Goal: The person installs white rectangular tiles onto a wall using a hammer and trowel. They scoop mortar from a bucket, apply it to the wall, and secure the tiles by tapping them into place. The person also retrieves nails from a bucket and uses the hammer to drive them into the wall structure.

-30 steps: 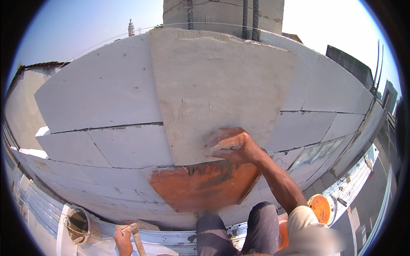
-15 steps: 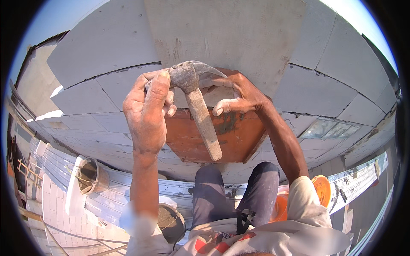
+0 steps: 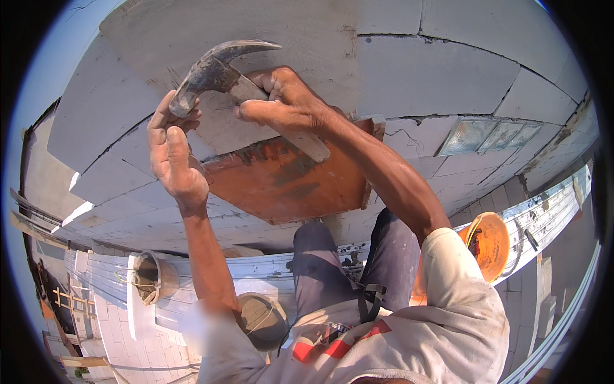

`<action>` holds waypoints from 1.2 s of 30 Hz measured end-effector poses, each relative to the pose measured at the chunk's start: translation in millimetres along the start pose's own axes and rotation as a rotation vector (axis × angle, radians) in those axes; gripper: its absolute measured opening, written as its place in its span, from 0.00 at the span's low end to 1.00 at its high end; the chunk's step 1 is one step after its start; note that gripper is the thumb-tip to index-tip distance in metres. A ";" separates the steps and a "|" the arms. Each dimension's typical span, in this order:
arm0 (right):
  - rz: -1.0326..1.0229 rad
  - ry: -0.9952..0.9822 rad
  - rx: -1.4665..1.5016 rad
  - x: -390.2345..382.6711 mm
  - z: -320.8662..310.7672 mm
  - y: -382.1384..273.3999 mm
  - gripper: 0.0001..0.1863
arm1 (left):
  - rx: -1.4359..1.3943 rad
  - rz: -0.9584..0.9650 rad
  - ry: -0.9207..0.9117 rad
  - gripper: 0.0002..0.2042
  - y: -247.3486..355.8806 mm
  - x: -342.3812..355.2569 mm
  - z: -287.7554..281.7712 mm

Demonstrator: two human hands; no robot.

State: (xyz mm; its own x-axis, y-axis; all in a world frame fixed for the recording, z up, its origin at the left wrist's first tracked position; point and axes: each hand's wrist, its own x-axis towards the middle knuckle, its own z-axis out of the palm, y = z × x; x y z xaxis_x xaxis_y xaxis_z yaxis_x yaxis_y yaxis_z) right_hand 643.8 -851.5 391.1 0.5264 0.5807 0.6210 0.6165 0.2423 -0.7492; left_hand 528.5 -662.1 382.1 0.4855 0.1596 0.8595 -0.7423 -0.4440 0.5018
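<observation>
A claw hammer (image 3: 214, 73) with a worn metal head and a wooden handle is raised in front of the wall. My right hand (image 3: 288, 105) is closed around the handle just below the head, and the handle's butt sticks out under my wrist. Beside the hammer's striking face is my left hand (image 3: 174, 160), thumb and fingers apart. Its fingertips are partly hidden behind the head, so I cannot tell whether they touch it. Behind the hammer is a smooth grey plastered section (image 3: 281, 25) of the wall, with an orange board (image 3: 288, 185) smeared with mortar below it.
Pale block courses (image 3: 435, 70) flank the plaster, with glass blocks (image 3: 489, 137) to the right. On the white planks (image 3: 249, 272) stand a bucket of mortar (image 3: 167, 275) at left, another mortar bucket (image 3: 263, 320) near my left elbow, and an orange bucket (image 3: 495, 246) at right.
My right hand has taken hold of the hammer's handle, and my left hand has opened from its grip at the head. The hammer has moved up and left, and the view has shifted right.
</observation>
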 end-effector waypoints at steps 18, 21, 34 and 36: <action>0.021 -0.106 0.091 3.8 -13.7 17.5 0.14 | 0.828 0.398 -0.080 0.10 -4.3 9.4 32.4; 0.104 -0.092 0.146 -0.8 -3.7 -14.5 0.19 | 0.846 0.245 -0.012 0.07 -5.2 -1.1 18.9; 0.179 -0.034 0.342 -5.2 -6.6 -13.1 0.12 | -0.009 -0.364 0.109 0.09 -33.8 -61.1 62.5; 0.139 0.008 0.367 -3.4 -5.7 -12.5 0.10 | -0.130 -0.345 0.125 0.07 -39.3 -64.3 76.8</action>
State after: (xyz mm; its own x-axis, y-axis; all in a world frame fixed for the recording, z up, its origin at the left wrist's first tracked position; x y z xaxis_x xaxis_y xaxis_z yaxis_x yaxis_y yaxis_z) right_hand 637.6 -861.0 399.7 0.5954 0.6218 0.5088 0.2895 0.4247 -0.8578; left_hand 562.0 -722.6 299.6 0.6629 0.3898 0.6392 -0.6014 -0.2312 0.7647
